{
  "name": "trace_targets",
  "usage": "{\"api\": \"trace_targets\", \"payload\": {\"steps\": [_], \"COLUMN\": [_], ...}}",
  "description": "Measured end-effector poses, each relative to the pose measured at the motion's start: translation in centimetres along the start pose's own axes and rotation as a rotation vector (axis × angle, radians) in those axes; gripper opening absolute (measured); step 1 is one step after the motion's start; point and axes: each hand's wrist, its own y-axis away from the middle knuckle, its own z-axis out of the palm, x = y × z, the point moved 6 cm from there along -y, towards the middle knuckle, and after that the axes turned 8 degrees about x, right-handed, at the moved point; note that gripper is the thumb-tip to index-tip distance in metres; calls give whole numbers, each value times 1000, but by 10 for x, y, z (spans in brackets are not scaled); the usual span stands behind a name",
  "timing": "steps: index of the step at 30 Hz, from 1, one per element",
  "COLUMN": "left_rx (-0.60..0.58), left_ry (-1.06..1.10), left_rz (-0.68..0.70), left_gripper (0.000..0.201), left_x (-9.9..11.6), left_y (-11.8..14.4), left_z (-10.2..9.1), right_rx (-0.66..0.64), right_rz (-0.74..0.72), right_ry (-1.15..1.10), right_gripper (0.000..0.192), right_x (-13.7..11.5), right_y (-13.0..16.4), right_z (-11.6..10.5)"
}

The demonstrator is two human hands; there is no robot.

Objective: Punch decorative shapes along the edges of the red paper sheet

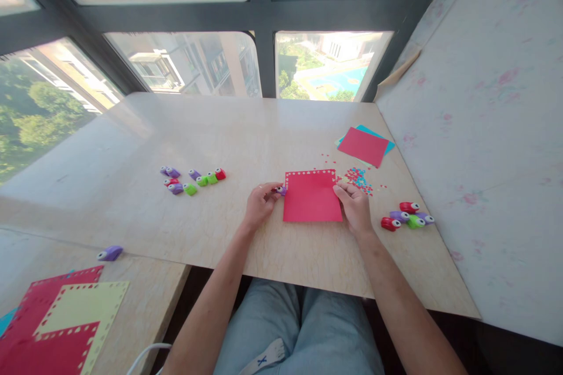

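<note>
My red sheet over the table is punched along its top; its bottom edge is plain.
My left hand grips a purple punch at the sheet's left edge; my right hand pinches its right edge. Paper bits lie just beyond the sheet's right side; the stack's top sheet, past its upper right corner, shows no holes.

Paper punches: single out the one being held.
The purple paper punch in the left hand, at the left edge of the held red sheet; the other punches lie unheld.
</note>
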Motion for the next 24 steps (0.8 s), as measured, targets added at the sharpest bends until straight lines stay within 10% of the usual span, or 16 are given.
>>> {"api": "trace_targets", "payload": {"steps": [24], "left_rx": [-46], "left_ry": [-55], "left_rz": [59], "left_gripper": [25], "left_x": [15], "left_y": [6], "left_z": [-1], "right_rx": [-58], "right_rz": [37], "right_ry": [67], "right_gripper": [38], "right_x": [3], "right_y": [2], "right_z": [1]}}
